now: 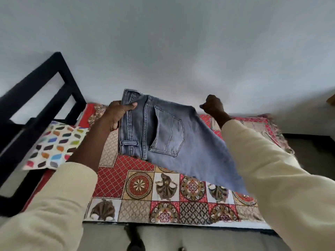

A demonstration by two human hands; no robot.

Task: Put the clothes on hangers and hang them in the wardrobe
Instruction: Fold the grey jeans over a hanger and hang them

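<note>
Head view: L grip clutches grey jeans waistband; R grip fisted, contents unclear; no legible label.

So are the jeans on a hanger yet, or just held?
Just held. The left hand grips the jeans at the waistband above the bed; no hanger shows. Whether the curled right hand grips them: cannot tell.

Soft even daylight, no hard shadows; wide-angle warp at edges, slight motion blur on sleeves.
</note>
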